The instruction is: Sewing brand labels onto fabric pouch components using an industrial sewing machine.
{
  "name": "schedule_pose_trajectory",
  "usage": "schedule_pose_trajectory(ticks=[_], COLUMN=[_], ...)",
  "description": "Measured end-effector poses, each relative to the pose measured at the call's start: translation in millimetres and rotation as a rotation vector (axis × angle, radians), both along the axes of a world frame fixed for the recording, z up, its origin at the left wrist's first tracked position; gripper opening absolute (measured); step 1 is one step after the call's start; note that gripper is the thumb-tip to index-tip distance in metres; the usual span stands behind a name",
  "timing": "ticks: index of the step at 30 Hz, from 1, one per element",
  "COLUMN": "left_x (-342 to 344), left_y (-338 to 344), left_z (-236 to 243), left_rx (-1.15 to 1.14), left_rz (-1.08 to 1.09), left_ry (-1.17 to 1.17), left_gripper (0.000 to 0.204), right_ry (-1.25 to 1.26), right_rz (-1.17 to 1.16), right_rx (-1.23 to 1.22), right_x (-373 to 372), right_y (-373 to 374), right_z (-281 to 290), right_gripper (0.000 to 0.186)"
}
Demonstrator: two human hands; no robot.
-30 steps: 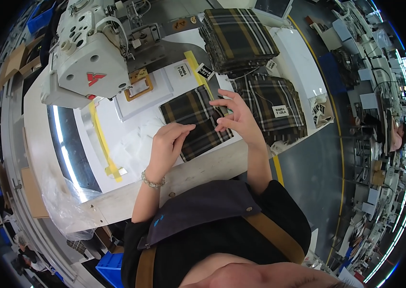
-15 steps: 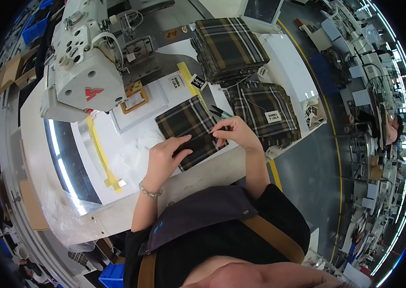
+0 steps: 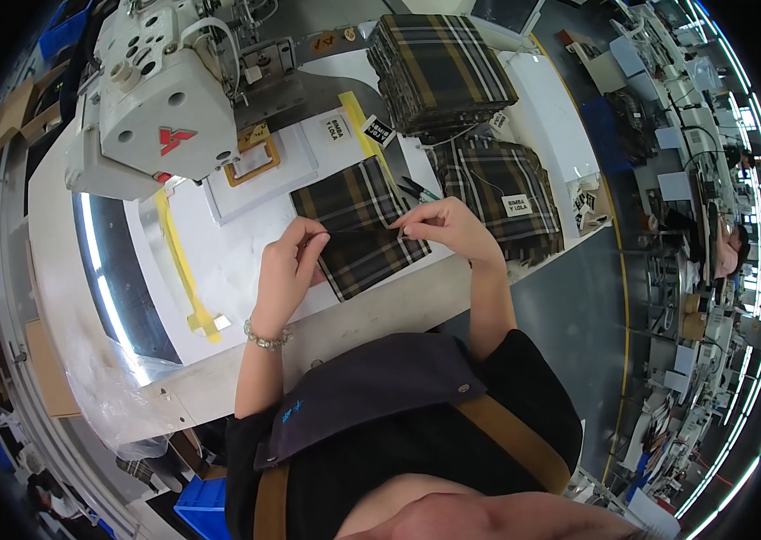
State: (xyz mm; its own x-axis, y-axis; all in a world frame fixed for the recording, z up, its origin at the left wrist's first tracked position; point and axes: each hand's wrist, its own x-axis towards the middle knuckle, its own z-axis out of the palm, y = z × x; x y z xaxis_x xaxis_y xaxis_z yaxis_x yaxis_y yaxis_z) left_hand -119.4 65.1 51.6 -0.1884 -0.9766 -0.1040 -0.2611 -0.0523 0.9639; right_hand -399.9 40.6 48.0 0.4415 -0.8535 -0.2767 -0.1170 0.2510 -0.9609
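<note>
A dark plaid fabric panel [image 3: 367, 256] with tan and white stripes lies flat on the white work surface in front of me. Over its left edge is my left hand [image 3: 288, 265], thumb and forefinger pinched together at the cloth. My right hand [image 3: 452, 227] pinches above the panel's right part, its fingertips at the fabric. Whatever lies between either set of fingertips is too small to make out. Just beyond my right fingers rests a dark pen-like tool [image 3: 418, 189] with a green part.
A white sewing machine [image 3: 160, 108] stands at the upper left. Folded plaid pieces form a tall stack [image 3: 439, 76] at the back and a lower pile [image 3: 502, 198] at the right, with a white label [image 3: 516, 205]. Yellow tape [image 3: 184, 261] marks the surface; a tan frame [image 3: 252, 162] lies near the machine.
My left hand has shifted left and up, its fingers going from apart to pinched. The right hand stays near the panel's right side, its fingers now more extended. The whole view has shifted slightly.
</note>
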Motion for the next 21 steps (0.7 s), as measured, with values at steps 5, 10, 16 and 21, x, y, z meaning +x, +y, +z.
schedule_pose_trajectory(ticks=[5, 10, 16, 21], left_x=[8.7, 17.7, 24.7, 30.6], left_y=[-15.6, -23.3, -15.7, -7.3], left_z=[1.8, 7.3, 0.2, -9.5], left_rx=[-0.002, -0.244, -0.481, -0.573], left_rz=[0.023, -0.041, -0.264, -0.249], left_ry=[0.075, -0.032, -0.367, -0.431], left_gripper=[0.010, 0.007, 0.009, 0.008], right_ry=[0.037, 0.020, 0.397, 0.391], right_rz=[-0.050, -0.070, 0.082, 0.062], right_rx=[-0.009, -0.139, -0.283, -0.352], right_x=[9.7, 16.3, 13.7, 13.9], right_y=[-9.1, -16.3, -7.0, 6.6], right_z=[8.2, 24.4, 30.6, 22.0], right_gripper=[0.019, 0.020, 0.020, 0.022])
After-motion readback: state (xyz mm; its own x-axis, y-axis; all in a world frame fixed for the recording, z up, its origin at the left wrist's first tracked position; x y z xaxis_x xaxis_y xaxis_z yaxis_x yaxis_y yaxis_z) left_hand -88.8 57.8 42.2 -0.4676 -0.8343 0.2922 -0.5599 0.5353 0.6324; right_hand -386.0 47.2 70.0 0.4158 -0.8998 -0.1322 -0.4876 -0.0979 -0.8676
